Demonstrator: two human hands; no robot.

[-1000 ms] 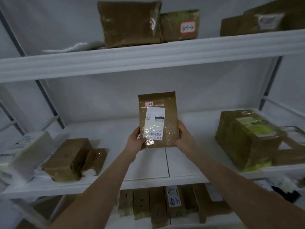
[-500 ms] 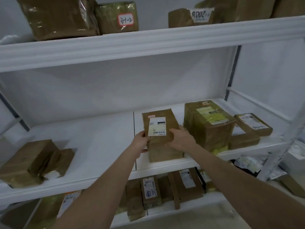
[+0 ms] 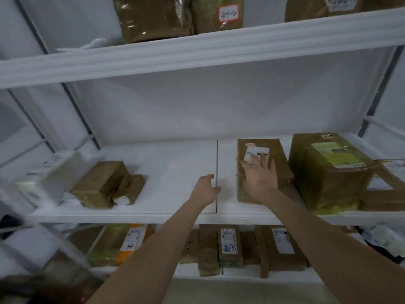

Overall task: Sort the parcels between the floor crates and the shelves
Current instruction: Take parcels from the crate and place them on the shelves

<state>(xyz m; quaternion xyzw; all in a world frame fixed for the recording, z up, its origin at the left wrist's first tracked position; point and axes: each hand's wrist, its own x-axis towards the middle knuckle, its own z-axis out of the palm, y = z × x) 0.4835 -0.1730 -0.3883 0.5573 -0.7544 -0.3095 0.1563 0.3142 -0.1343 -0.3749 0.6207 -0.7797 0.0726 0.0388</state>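
There are three shelves: top shelf [image 3: 197,53], middle shelf [image 3: 171,167], bottom shelf [image 3: 241,276]. Three parcels sit up top: left parcel [image 3: 151,16], middle parcel [image 3: 217,15], right parcel [image 3: 317,8]. Two hands: left hand [image 3: 205,189], right hand [image 3: 259,179].

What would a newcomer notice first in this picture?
First, two bare hands at the middle shelf: the right hand lies flat on a brown parcel with a white label, and the left hand hangs open beside it, holding nothing. Next, the big parcel with a green label, further right on the shelf.
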